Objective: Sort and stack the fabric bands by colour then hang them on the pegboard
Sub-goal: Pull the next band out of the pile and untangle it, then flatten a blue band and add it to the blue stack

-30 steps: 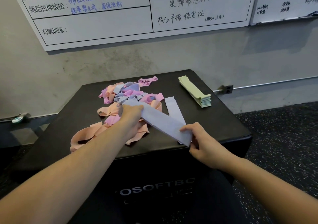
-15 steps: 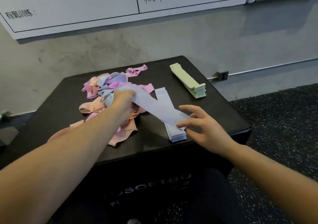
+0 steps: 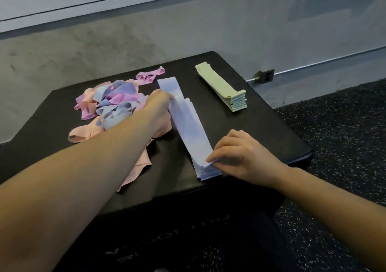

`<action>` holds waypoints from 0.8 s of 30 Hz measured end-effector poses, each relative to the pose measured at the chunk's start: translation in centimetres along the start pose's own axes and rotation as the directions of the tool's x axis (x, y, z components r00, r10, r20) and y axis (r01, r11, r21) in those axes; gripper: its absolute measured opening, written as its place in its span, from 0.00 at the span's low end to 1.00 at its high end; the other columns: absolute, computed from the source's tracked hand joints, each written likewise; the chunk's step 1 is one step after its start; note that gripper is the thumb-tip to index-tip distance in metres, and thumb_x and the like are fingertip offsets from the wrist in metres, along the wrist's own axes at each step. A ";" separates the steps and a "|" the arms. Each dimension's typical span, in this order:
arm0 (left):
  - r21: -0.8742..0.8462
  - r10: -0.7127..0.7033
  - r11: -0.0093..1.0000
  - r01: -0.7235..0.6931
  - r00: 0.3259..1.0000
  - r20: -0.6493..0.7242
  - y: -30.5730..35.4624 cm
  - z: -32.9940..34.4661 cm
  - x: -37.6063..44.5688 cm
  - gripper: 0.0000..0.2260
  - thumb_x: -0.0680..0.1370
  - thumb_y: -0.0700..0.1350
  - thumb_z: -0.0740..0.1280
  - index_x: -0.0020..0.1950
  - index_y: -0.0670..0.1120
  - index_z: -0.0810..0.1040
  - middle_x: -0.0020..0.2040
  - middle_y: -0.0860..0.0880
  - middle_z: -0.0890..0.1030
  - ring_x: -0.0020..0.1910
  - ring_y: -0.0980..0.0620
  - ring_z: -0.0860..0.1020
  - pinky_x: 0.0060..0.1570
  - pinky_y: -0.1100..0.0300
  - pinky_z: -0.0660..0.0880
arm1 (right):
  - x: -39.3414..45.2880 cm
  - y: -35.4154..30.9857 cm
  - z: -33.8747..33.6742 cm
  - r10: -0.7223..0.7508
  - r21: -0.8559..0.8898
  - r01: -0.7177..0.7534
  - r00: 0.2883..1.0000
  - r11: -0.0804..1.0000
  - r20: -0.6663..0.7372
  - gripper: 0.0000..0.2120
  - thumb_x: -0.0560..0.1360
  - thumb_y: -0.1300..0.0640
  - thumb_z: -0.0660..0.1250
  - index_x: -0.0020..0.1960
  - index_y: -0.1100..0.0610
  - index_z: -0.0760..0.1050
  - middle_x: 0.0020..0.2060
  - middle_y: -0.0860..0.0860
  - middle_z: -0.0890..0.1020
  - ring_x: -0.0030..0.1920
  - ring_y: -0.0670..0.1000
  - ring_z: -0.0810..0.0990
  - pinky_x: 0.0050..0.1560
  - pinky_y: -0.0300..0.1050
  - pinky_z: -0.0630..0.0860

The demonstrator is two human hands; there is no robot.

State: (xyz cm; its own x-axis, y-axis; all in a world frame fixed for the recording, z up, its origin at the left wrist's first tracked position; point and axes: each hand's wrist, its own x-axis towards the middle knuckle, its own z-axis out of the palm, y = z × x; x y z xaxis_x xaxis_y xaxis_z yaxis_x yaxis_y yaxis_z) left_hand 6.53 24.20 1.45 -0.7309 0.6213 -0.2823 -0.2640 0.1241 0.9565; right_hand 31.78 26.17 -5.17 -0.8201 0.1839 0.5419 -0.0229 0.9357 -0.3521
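On black box (image 3: 261, 108), L grip (image 3: 159, 112) & R grip (image 3: 238, 154) pinch flat lilac band (image 3: 188, 123).

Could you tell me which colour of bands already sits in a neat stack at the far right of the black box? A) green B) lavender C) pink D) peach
A: the green stack lies folded and squared near the box's far right edge, apart from the mixed heap on the left.
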 end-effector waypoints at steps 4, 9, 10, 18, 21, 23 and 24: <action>0.118 0.052 0.992 -0.052 0.999 0.006 0.2 1.2 1.7 0.23 0.81 0.34 0.65 0.73 0.51 0.68 0.67 0.50 0.71 0.65 0.47 0.71 0.60 0.49 0.74 | 1.2 1.2 0.3 -0.006 0.004 0.006 0.996 1.000 0.087 0.11 0.78 0.45 0.66 0.55 0.47 0.84 0.48 0.44 0.81 0.49 0.45 0.75 0.46 0.46 0.73; 0.325 0.088 0.942 -0.083 0.996 0.001 -0.8 1.9 4.6 0.24 0.80 0.34 0.66 0.73 0.51 0.69 0.69 0.49 0.73 0.65 0.46 0.74 0.62 0.48 0.78 | 1.4 2.6 1.6 -0.018 0.045 0.012 0.990 0.999 0.142 0.09 0.77 0.49 0.73 0.56 0.47 0.84 0.48 0.45 0.80 0.50 0.46 0.76 0.48 0.49 0.75; 0.377 0.101 0.921 -0.094 0.995 0.001 -1.1 1.9 5.1 0.23 0.80 0.34 0.66 0.72 0.51 0.70 0.68 0.48 0.74 0.64 0.46 0.75 0.61 0.49 0.79 | 1.3 2.8 1.9 -0.016 0.064 0.006 0.988 0.998 0.156 0.09 0.77 0.49 0.72 0.56 0.47 0.84 0.48 0.44 0.80 0.51 0.46 0.76 0.49 0.50 0.75; 0.606 0.230 0.768 -0.208 0.972 0.042 -2.3 1.5 8.1 0.24 0.81 0.34 0.65 0.73 0.52 0.68 0.65 0.48 0.73 0.58 0.51 0.75 0.39 0.66 0.73 | 0.5 3.0 2.7 -0.006 0.152 -0.026 0.979 0.988 0.205 0.10 0.77 0.49 0.72 0.57 0.49 0.84 0.49 0.44 0.80 0.52 0.44 0.76 0.53 0.48 0.74; 0.696 0.251 0.686 -0.212 0.967 0.048 -2.8 1.4 8.7 0.24 0.82 0.34 0.65 0.74 0.52 0.69 0.69 0.48 0.73 0.58 0.51 0.75 0.39 0.68 0.72 | 0.6 3.1 2.6 0.001 0.176 -0.041 0.974 0.984 0.225 0.11 0.77 0.46 0.72 0.56 0.48 0.84 0.50 0.43 0.80 0.53 0.44 0.76 0.53 0.47 0.73; 0.756 0.271 0.618 -0.215 0.961 0.052 -3.2 1.3 9.2 0.22 0.82 0.35 0.64 0.73 0.53 0.72 0.71 0.49 0.71 0.63 0.49 0.75 0.47 0.64 0.76 | 0.6 3.2 2.5 -0.007 0.163 -0.033 0.971 0.986 0.241 0.10 0.77 0.45 0.72 0.55 0.47 0.84 0.51 0.43 0.79 0.53 0.43 0.75 0.53 0.46 0.73; 0.781 0.286 0.583 -0.221 0.957 0.057 -3.3 1.3 9.3 0.21 0.82 0.36 0.64 0.72 0.53 0.73 0.72 0.49 0.69 0.67 0.47 0.74 0.54 0.61 0.77 | 0.6 3.2 2.6 -0.013 0.149 -0.024 0.969 0.988 0.245 0.10 0.77 0.45 0.71 0.55 0.47 0.84 0.50 0.43 0.79 0.53 0.42 0.74 0.52 0.45 0.72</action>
State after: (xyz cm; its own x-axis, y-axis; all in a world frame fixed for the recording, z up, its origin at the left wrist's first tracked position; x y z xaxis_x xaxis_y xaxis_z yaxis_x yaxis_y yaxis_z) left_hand 1.44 30.55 -4.26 -0.7385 0.6742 0.0076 0.4995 0.5395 0.6778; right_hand 29.77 28.50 -7.97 -0.9348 0.0923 0.3429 -0.0879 0.8754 -0.4753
